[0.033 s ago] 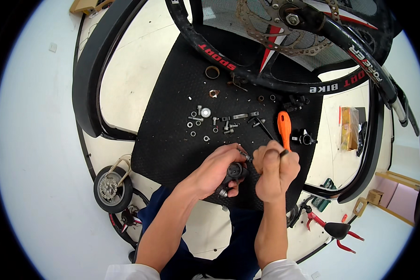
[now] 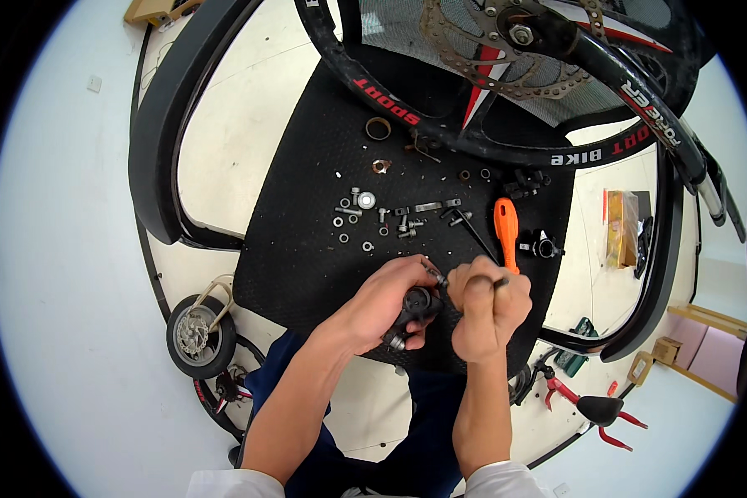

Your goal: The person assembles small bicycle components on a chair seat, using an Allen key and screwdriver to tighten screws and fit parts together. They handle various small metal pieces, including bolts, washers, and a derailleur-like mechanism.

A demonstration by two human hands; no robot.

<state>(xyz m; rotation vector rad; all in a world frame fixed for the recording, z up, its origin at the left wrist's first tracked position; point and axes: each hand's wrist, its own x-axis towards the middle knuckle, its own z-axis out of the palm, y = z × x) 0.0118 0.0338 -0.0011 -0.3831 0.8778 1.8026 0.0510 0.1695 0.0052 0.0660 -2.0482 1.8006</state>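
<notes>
My left hand is wrapped round a black bicycle brake caliper with a round recess on top, just over the near edge of the black seat. Close against it, my right hand is closed in a fist on a dark rod-shaped tool, which looks like a hex key. Only its end shows past the thumb; the fingers hide most of it. Right beyond that fist lies an orange-handled tool. A thin black rod rests beside it, partly hidden by the hand.
Bolts, washers and a silver disc lie scattered on the seat. A metal ring and a black clamp part are farther out. A bicycle wheel with a brake rotor overhangs the far side. Chair armrests flank the seat.
My right fist has shifted slightly, and the tool end at the thumb has moved a little nearer and left. My left hand and the caliper stay nearly still.
</notes>
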